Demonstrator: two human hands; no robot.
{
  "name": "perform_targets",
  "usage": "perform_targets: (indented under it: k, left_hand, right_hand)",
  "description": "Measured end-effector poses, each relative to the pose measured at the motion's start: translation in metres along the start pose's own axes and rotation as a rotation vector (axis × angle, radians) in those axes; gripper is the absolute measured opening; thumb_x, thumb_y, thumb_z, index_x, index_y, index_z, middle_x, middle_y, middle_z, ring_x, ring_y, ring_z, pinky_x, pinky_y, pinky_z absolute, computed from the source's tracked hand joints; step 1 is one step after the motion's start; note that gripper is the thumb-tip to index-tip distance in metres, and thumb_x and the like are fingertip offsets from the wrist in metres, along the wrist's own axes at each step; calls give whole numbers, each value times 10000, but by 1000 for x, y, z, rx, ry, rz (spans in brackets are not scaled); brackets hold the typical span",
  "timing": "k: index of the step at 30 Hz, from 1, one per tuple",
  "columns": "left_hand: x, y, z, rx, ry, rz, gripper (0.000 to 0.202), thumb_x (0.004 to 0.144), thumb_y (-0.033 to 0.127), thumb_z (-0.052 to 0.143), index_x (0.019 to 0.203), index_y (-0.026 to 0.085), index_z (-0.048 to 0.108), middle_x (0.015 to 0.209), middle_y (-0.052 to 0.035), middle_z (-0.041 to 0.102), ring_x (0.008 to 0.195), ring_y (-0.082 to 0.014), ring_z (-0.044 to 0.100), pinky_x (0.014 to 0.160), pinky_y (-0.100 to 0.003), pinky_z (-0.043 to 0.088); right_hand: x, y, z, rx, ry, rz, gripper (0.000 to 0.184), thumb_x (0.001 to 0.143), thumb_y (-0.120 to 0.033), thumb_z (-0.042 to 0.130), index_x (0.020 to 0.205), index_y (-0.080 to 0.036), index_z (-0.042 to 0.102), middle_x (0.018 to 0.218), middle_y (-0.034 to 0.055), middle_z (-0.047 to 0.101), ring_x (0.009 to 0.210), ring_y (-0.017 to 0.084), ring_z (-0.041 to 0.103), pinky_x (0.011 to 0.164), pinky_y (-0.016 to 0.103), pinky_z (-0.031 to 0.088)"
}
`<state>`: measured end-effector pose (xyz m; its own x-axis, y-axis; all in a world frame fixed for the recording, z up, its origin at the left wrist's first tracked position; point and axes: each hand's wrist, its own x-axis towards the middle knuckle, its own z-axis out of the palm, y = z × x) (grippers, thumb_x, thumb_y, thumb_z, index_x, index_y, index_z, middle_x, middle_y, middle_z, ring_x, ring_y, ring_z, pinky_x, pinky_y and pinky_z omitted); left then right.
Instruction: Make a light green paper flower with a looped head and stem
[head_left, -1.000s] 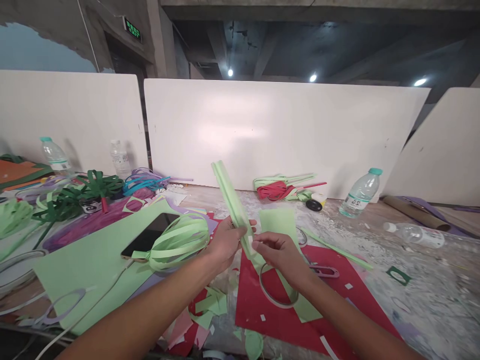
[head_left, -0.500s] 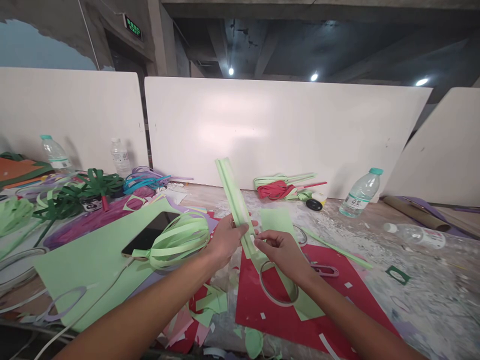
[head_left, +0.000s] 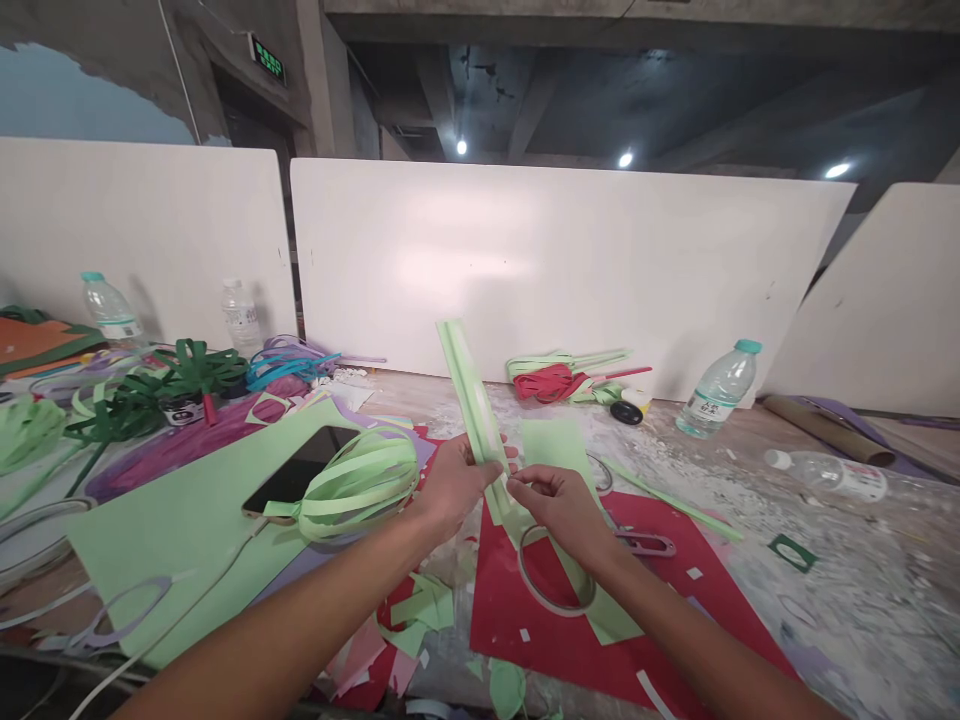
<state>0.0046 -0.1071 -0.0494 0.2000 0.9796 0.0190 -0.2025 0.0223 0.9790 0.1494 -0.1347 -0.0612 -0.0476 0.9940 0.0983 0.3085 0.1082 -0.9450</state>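
My left hand (head_left: 459, 483) is closed around a bundle of light green paper strips (head_left: 469, 395), which slants up and away to the left. Thumb and fingers pinch it near its lower end. At that lower end my right hand (head_left: 551, 500) pinches with thumb and forefinger; whatever sits between those fingertips is too small to make out. Below the right hand a roll of tape (head_left: 524, 580) lies over red paper (head_left: 499, 640) and a light green paper piece (head_left: 619, 622). A purple-pink cutter (head_left: 652, 543) lies beside my right wrist.
Left of my hands, a looped green paper-strip ball (head_left: 364, 485) rests by a black phone (head_left: 289, 480) on a green sheet (head_left: 187, 530). A bottle (head_left: 718, 390) stands at the right, another bottle (head_left: 832, 473) lies down. White panels (head_left: 375, 260) close off the back.
Both hands stay nearly in place. The strip bundle's top has shifted slightly right and down, and the whole view has moved a little.
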Motion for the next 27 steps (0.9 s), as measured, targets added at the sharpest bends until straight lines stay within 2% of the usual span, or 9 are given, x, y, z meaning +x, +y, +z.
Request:
perform_targets:
  k: [5, 11, 15, 18, 22, 25, 27]
  left_hand:
    - [-3, 1, 1, 1, 2, -3, 442, 579, -7, 638, 993, 149, 619, 953, -82, 718, 878, -223, 659, 736, -310, 517]
    - [-8, 6, 3, 56, 23, 71, 424, 616, 4, 625, 1011, 158, 601, 994, -76, 704, 802, -206, 674, 682, -299, 535]
    - [-7, 13, 1, 98, 32, 154, 432, 649, 22, 603, 1063, 145, 580, 1022, -93, 692, 834, -215, 674, 663, -286, 537]
    - [-4, 17, -3, 128, 18, 202, 440, 674, 60, 602, 1103, 149, 564, 1081, -107, 668, 882, -239, 669, 683, -305, 540]
    - [-6, 16, -3, 132, -65, 195, 491, 670, 79, 626, 1146, 168, 546, 1133, -101, 648, 876, -224, 667, 720, -310, 530]
    - [-9, 14, 1, 111, -103, 207, 435, 657, 92, 656, 1081, 169, 590, 1110, -88, 660, 877, -205, 658, 753, -296, 513]
    - [-10, 13, 2, 71, -129, 205, 396, 659, 138, 686, 1046, 167, 605, 1077, -87, 669, 878, -204, 651, 759, -295, 505]
  right_hand:
    - [-1, -1, 0, 37, -11, 18, 307, 693, -466, 642, 696, -160, 657, 467, -58, 337, 450, 86, 264, 437, 248, 199]
    - [-2, -5, -3, 86, -78, 90, 334, 725, -503, 614, 704, -170, 637, 439, -60, 363, 411, 77, 254, 420, 243, 201]
    - [-1, -2, -10, 90, -115, 111, 370, 768, -530, 559, 686, -172, 612, 433, -44, 404, 397, 81, 261, 416, 246, 211]
    - [0, 0, -14, 63, -85, 66, 376, 770, -536, 564, 701, -170, 617, 473, -42, 404, 430, 85, 268, 433, 247, 212]
    - [0, -2, -11, 23, -86, -66, 334, 743, -522, 612, 730, -189, 619, 606, -23, 448, 541, 108, 334, 494, 247, 265]
    - [-2, -5, -7, -16, -108, -159, 366, 769, -525, 575, 632, -186, 556, 577, -32, 379, 543, 108, 300, 496, 250, 248]
    - [-3, -7, -5, -16, -107, -166, 396, 783, -533, 547, 597, -184, 522, 551, -41, 318, 523, 102, 261, 480, 251, 216]
